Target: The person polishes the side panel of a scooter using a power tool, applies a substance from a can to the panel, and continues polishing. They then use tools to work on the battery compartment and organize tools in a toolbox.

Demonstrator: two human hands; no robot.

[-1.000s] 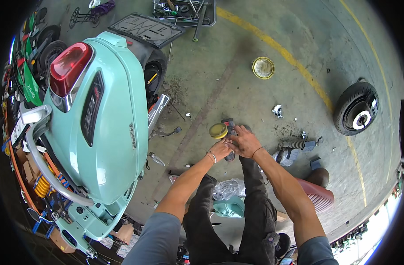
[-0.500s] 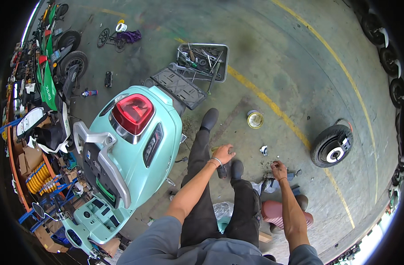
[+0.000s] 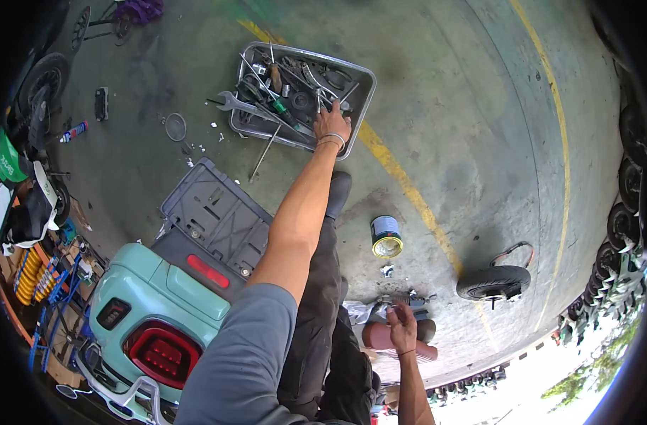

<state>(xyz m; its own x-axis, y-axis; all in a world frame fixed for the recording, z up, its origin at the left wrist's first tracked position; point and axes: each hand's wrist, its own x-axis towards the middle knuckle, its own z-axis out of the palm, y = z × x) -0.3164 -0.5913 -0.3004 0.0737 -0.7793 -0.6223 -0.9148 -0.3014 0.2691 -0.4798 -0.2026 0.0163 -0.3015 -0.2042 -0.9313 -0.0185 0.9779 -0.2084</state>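
Observation:
My left hand (image 3: 333, 126) reaches into a grey metal tray (image 3: 371, 88) of tools at the far middle. Its fingers are apart and touch the tools at the tray's near right side. A large open-end wrench (image 3: 256, 110) lies across the tray, its jaw past the left rim and its other end beside my hand. Near it are a green-handled screwdriver (image 3: 284, 112) and a wooden-handled tool (image 3: 275, 78). My right hand (image 3: 403, 327) hangs at the lower right with curled fingers. Whether something small is in them, I cannot make out.
At the lower left stands a mint-green scooter (image 3: 189, 294) with a dark rear rack (image 3: 217, 212). A tin can (image 3: 387, 237), a wheel (image 3: 493, 283) and a dark red padded seat (image 3: 376, 336) are on the right. A metal rod (image 3: 265, 152) leans at the tray's near rim.
My left hand has moved from in front of my legs forward into the tool tray. The view has turned and come nearer the tray. My right hand stays low with fingers curled.

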